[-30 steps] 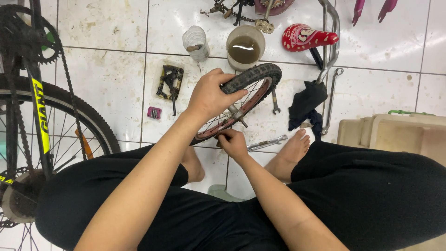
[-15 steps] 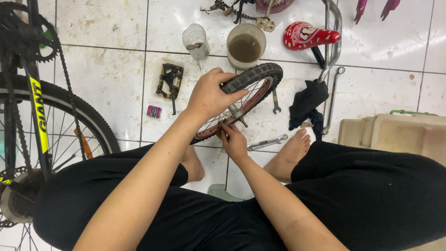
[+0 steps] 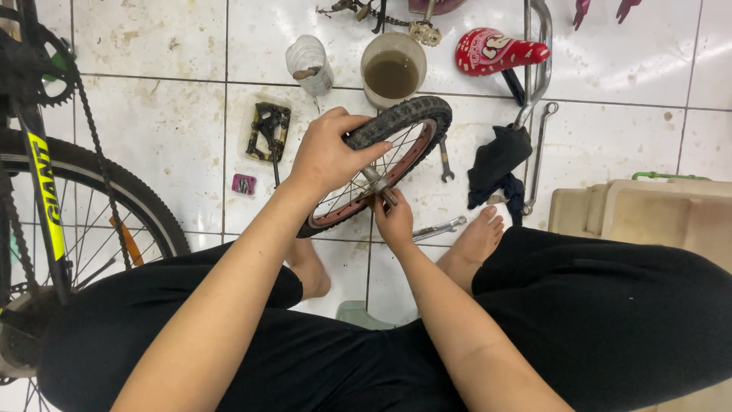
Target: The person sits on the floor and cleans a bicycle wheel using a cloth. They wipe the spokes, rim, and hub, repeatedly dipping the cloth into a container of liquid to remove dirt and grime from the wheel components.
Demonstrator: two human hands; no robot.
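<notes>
Person sits on white, stained tile floor (image 3: 168, 130), black trousers nearest. Right hand (image 3: 394, 221) fingers pinched on metal axle (image 3: 379, 185); left hand (image 3: 329, 152) clamped over knobbly tyre of small wheel (image 3: 404, 133), held w/ red rim tilted above floor. Beyond: murky tub (image 3: 392, 70), red saddle (image 3: 496, 52).
</notes>
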